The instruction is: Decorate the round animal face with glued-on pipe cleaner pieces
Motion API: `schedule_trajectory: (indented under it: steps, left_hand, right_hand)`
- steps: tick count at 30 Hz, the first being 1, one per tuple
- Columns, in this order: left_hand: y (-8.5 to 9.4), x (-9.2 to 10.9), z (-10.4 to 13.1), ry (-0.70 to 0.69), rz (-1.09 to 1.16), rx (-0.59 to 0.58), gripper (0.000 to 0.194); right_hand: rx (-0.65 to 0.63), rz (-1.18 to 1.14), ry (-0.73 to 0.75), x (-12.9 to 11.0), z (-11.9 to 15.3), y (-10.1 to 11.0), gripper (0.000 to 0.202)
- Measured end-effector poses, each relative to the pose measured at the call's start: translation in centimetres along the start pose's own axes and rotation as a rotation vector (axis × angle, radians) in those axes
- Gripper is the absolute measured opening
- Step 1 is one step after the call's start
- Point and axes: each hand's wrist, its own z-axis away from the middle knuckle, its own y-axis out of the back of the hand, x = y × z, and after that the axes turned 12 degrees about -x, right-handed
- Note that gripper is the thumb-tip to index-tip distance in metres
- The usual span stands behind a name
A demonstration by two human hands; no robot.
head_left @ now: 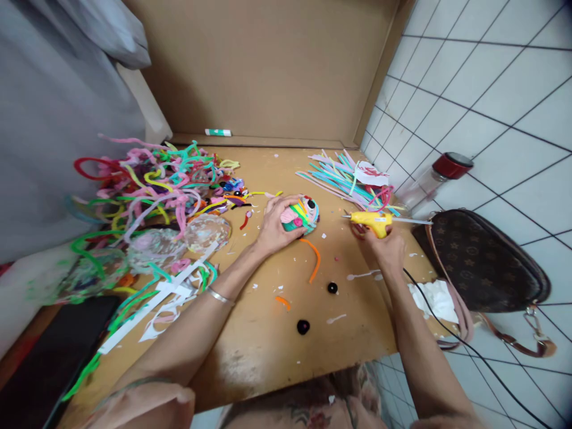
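My left hand (274, 225) is wrapped round a small colourful craft figure (300, 215) with pink, yellow, green and blue strips and a black round eye. To its right, my right hand (385, 247) grips a yellow glue gun (369, 221), its nozzle pointing left toward the figure but apart from it. A white glue stick sticks out of the gun's back. Below the figure, a curved orange pipe cleaner (315, 260) and a shorter orange piece (283, 302) lie on the table. Two black round pieces, one (332, 288) above the other (303, 326), rest nearer the front.
A tangled pile of pipe cleaners (156, 185) covers the left side; straight ones (335, 176) lie at the back right. A clear bottle with a red lid (451, 165), brown handbag (487, 259), tissue (435, 300) and black cord stand or lie right. A phone-like black slab (58, 357) is front left.
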Motion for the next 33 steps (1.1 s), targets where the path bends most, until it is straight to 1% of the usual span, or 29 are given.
schedule_trajectory:
  steps: [1,3,5,6,9,13,17,21,27,31,33]
  left_hand:
    - [0.0,0.0,0.0,-0.003,0.005,-0.002,0.058]
    - [-0.1,-0.1,-0.1,-0.001,0.012,-0.004,0.058]
    - [-0.1,-0.1,-0.1,0.01,0.011,-0.003,0.058]
    - [0.0,-0.1,-0.1,0.014,0.007,-0.004,0.057]
    - [0.0,0.0,-0.1,0.008,-0.006,-0.011,0.057]
    - [0.0,0.0,-0.2,-0.022,0.001,-0.004,0.058]
    - [-0.1,-0.2,-0.3,-0.043,0.007,0.006,0.059]
    - [-0.1,-0.2,-0.3,-0.052,0.024,0.014,0.059]
    - [-0.1,-0.1,-0.3,-0.018,0.023,-0.009,0.059]
    - [-0.1,0.0,-0.3,0.018,0.013,-0.009,0.059]
    - [-0.1,0.0,-0.3,0.012,0.013,-0.008,0.059]
  right_hand:
    - [0.052,-0.055,0.044,-0.4,0.4,0.1,0.05]
    - [0.135,-0.15,0.186,-1.3,1.4,0.0,0.049]
    - [0.168,-0.192,0.321,-2.3,2.3,-0.6,0.043]
    - [0.178,-0.188,0.365,-2.7,2.6,-1.1,0.039]
    - [0.207,-0.145,0.448,-3.3,3.3,-2.5,0.033]
    - [0.233,-0.107,0.524,-3.4,3.6,-3.5,0.034]
    - [0.237,-0.068,0.558,-3.4,3.6,-3.9,0.035]
    - [0.23,-0.048,0.527,-3.7,3.6,-4.0,0.033]
    - [0.126,-0.019,0.442,-4.4,3.9,-3.5,0.035]
    - [0.084,-0.035,0.436,-4.8,4.0,-3.2,0.04]
    - [0.073,-0.042,0.434,-4.9,4.0,-3.1,0.038]
